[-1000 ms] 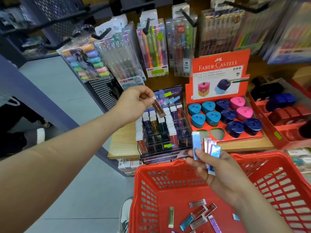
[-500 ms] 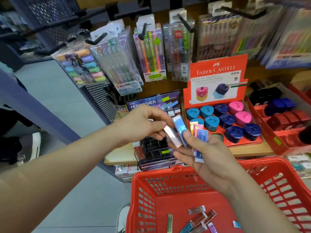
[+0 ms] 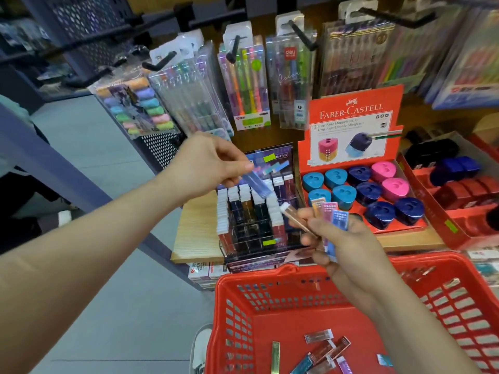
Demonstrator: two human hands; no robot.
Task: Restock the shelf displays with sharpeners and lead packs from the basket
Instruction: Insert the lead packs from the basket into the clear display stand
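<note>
My left hand [image 3: 208,164] pinches a blue lead pack [image 3: 256,182] just above the clear lead display case [image 3: 253,211] on the wooden shelf. My right hand [image 3: 340,238] holds a fan of several lead packs [image 3: 326,211] in front of the case, a brownish one sticking out to the left. The red basket [image 3: 270,287] sits below, with several more lead packs [image 3: 324,349] lying on its floor. Right of the case stands a red Faber-Castell tray [image 3: 351,114] holding blue, navy and pink sharpeners [image 3: 364,190].
Hanging pen packs [image 3: 243,85] on black hooks crowd the wall above the shelf. A second red tray of dark and red sharpeners [image 3: 459,184] stands at far right. Grey floor and a purple shelf frame [image 3: 54,168] lie to the left; a shoe [image 3: 201,346] shows beside the basket.
My left hand took a blue lead pack from the fan in my right hand and lifted it up over the display case. My right hand dropped slightly toward the basket.
</note>
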